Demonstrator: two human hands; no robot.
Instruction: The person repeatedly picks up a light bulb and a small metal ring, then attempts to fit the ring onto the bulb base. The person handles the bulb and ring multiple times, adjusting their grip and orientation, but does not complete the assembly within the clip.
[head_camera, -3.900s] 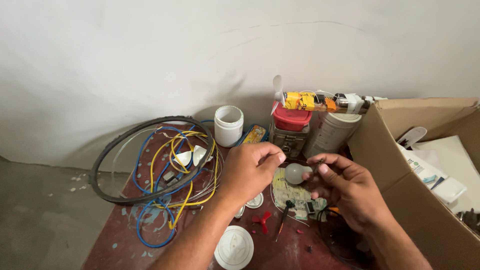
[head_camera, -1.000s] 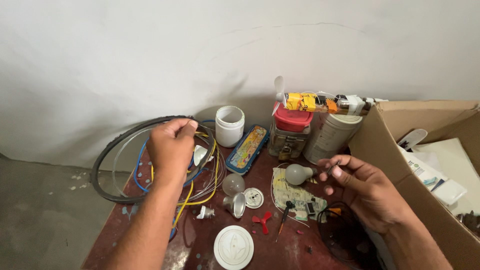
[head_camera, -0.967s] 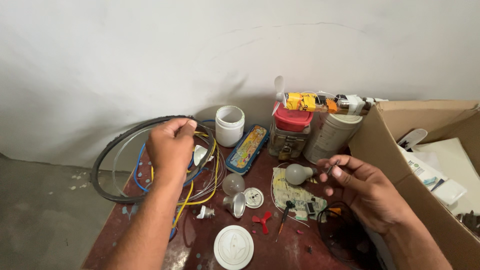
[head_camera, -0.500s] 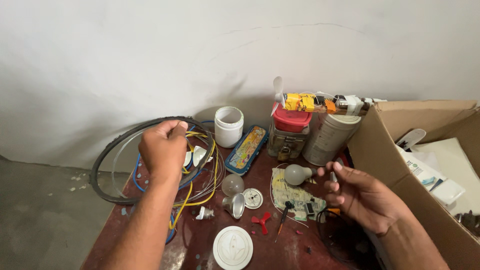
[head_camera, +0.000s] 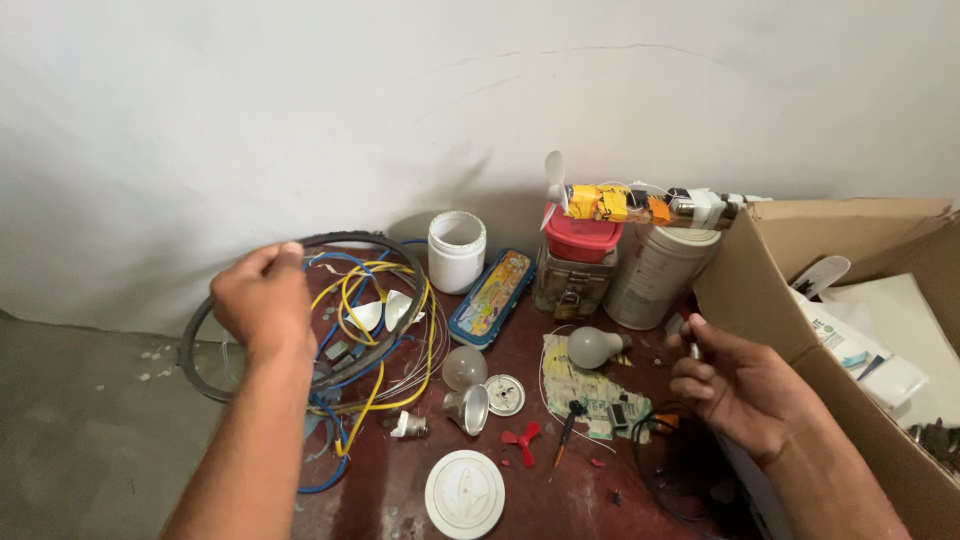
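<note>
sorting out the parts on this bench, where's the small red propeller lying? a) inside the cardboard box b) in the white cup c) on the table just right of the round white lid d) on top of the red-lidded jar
c: the small red propeller lies flat on the dark red table, just right of the round white lid, beside a screwdriver.

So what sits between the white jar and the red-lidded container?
Head view: a blue pencil tin leans between the white jar and the red-lidded container.
</note>
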